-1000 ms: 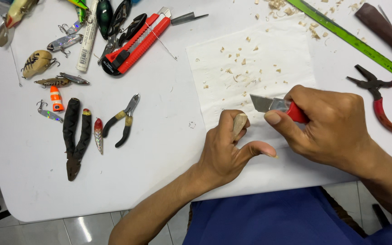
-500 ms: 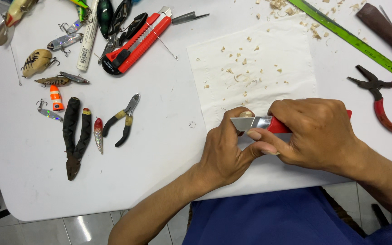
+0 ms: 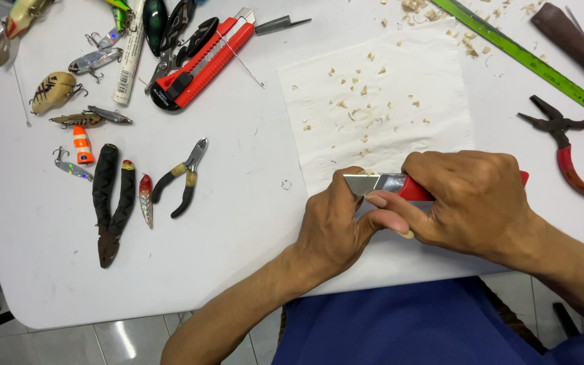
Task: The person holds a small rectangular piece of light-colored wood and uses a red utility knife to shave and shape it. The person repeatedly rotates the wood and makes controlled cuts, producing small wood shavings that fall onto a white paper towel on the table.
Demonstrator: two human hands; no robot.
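White smooth table: right hand clenches red-handled steel knife; left hand curls shut, contents hidden.

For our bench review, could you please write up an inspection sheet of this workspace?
Surface: white table with a white paper sheet strewn with wood shavings.
Job's things: red-handled knife, blade across a piece hidden in the left hand.
Clutter: fishing lures, red box cutter, small pliers, red-handled pliers, green ruler.
Hands: left hand closed around the piece; right hand grips the knife.
Cables: nothing seen.
Surroundings: tiled floor.
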